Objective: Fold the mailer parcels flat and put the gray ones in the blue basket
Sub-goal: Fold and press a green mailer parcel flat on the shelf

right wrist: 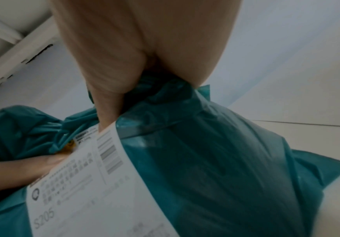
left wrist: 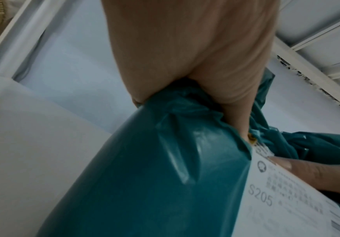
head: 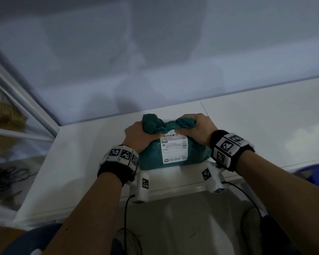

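Teal mailer parcel (head: 156,153) at frame centre on white table (head: 256,126), far end bunched in left hand (head: 134,138) and right hand (head: 201,129); fingertips hidden, label (head: 174,150) print blurred.

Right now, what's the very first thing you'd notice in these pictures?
The teal mailer parcel in the middle of the white table, with a white shipping label reading S205. The left hand and right hand each grip a bunched far corner of it. Both wrists wear black bands with checkered marker blocks.
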A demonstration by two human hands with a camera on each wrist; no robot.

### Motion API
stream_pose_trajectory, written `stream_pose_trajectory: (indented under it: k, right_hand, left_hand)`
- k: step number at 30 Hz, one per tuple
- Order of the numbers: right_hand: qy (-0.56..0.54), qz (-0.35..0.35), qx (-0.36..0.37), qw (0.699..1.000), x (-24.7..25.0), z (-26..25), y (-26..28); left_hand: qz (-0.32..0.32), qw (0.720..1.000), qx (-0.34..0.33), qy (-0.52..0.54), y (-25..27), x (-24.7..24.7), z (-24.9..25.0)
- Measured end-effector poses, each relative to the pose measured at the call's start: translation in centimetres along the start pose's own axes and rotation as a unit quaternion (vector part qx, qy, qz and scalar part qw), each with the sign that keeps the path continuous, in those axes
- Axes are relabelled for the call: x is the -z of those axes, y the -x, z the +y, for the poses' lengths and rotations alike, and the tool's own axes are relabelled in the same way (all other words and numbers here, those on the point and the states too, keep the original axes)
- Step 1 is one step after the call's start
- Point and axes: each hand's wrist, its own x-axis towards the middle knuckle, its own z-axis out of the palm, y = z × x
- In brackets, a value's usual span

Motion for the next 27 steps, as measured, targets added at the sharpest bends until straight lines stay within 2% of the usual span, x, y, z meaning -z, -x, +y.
stream_pose_trajectory:
  k: [7,9,11,14,17,23,27]
  right_hand:
    - [-0.048,0.027,0.02,0.998,0.0,0.0,0.1]
    - [-0.071,0.036,0.009,0.997,0.1,-0.2,0.1]
    - [-0.132,0.063,-0.01,0.989,0.3,-0.3,0.3]
    - [-0.26,0.116,-0.05,0.957,0.8,-0.3,0.6]
    - [-0.333,0.14,-0.07,0.93,1.5,-0.4,0.7]
    - [-0.355,0.205,-0.07,0.91,3.3,1.9,0.6]
    - [-0.34,0.215,-0.065,0.913,3.6,2.4,0.5]
  left_hand:
    - [0.032,0.996,-0.016,0.077,0.0,-0.3,-0.3]
    - [0.041,0.991,0.002,0.125,0.2,-0.1,-0.2]
    - [0.036,0.975,0.027,0.218,0.3,0.3,-0.3]
    - [0.037,0.934,0.04,0.354,0.6,1.0,-0.7]
    - [0.055,0.907,0.045,0.415,0.7,1.6,-1.4]
    - [0.088,0.867,0.047,0.488,0.8,2.6,-2.5]
    - [0.099,0.864,0.046,0.492,0.9,2.5,-2.6]
